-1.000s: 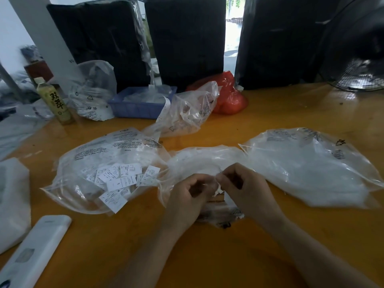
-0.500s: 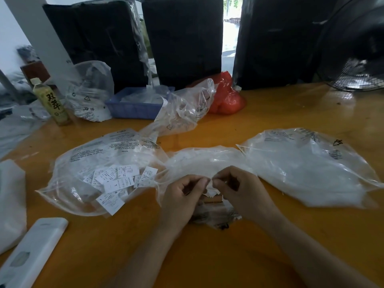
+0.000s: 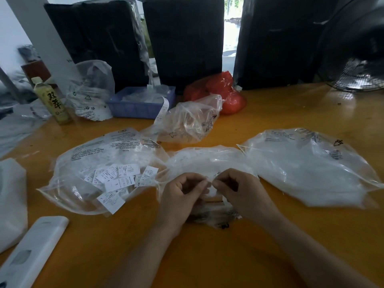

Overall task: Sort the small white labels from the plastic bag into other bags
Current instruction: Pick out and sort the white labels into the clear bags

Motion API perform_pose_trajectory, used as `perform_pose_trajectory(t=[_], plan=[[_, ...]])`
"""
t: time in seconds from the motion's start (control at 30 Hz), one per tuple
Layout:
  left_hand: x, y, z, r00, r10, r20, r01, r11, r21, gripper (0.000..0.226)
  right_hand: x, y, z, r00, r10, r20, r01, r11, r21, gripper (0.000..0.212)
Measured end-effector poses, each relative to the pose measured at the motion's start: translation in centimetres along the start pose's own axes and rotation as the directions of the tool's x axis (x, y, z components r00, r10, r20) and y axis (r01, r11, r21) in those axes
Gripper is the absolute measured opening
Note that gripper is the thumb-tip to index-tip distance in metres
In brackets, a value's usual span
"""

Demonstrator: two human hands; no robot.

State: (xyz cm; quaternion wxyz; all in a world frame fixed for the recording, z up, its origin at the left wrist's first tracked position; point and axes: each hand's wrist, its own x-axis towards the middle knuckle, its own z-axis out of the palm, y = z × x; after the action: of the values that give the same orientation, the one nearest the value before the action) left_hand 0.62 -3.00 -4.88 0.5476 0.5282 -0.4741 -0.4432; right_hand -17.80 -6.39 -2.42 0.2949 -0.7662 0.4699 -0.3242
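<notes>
Pinching label (image 3: pixel 216 175) btwn both grips

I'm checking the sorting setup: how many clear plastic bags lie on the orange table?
5: the left bag holding labels, the middle bag by the hands, the right bag, a crumpled one behind, another beside the bottle. More may be hidden.

Lighting is dim and cool. Daylight enters through the overexposed bright doorway gap (image 3: pixel 230 28) at the rear. Glare streaks the glossy orange-yellow tabletop (image 3: pixel 291 113). Wide-angle distortion and blur soften the edges.
</notes>
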Motion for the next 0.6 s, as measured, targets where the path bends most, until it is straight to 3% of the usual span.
perform_pose_trajectory(t=[0.13,0.2,0.33,0.4,0.6], plan=[[0.0,0.1,-0.1,1.0,-0.007,0.024,0.007,0.999,0.035,0.017,0.2,0.2,-0.1,1.0,0.001,0.028,0.002,0.996,-0.093,0.009],[0.1,-0.1,-0.2,0.999,-0.033,-0.02,0.034,0.999,0.028,0.013,0.4,0.6,-0.3,0.999,0.015,-0.039,-0.025,0.964,-0.264,0.02],[0.3,-0.5,-0.3,0.991,-0.128,-0.027,0.123,0.983,-0.133,0.013,0.4,0.7,-0.6,0.992,0.069,-0.105,-0.118,0.794,-0.596,0.026],[0.5,-0.7,-0.2,0.989,-0.147,-0.02,0.142,0.975,-0.172,0.013,0.4,0.7,-0.1,0.992,0.1,-0.071,-0.123,0.748,-0.653,0.038],[0.7,-0.7,0.0,0.985,-0.171,-0.025,0.158,0.953,-0.26,0.021,0.4,0.4,0.3,0.981,0.191,-0.018,-0.155,0.733,-0.663,0.044]])
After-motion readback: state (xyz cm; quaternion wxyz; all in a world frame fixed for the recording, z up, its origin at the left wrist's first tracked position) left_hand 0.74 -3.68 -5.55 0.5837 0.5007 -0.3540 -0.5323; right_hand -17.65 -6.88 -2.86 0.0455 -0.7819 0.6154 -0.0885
